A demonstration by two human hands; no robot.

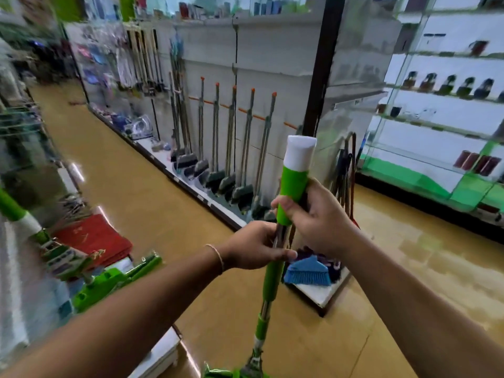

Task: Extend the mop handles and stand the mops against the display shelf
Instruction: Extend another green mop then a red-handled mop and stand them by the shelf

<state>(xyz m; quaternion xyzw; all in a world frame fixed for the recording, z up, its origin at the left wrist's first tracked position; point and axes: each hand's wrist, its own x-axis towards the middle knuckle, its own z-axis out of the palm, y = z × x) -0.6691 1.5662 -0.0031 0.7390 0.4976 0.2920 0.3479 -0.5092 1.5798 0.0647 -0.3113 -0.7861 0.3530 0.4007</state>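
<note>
**Green telescopic mop, held upright in shop aisle**

Item: one green-and-white mop with steel pole [268, 285], near-vertical, centre foreground. Its head at the bottom edge is cut off by the frame. Left hand [252, 245], thin bracelet at wrist, grips the bare steel section just above the lower green sleeve. Right hand [317, 219] grasps the upper green grip [291, 186], directly above the left; white end cap stands clear above the fingers.

Second green mop [109, 276]: lower left, lying tilted, blurred, partly cut off.

Blue brush head [306, 272]: one, on the low white shelf end behind the hands.

Display shelf [261, 77]: white-backed, beyond. Five orange-tipped mops [246, 148] lean in a row against it; further handles leftward too blurred to count.
</note>
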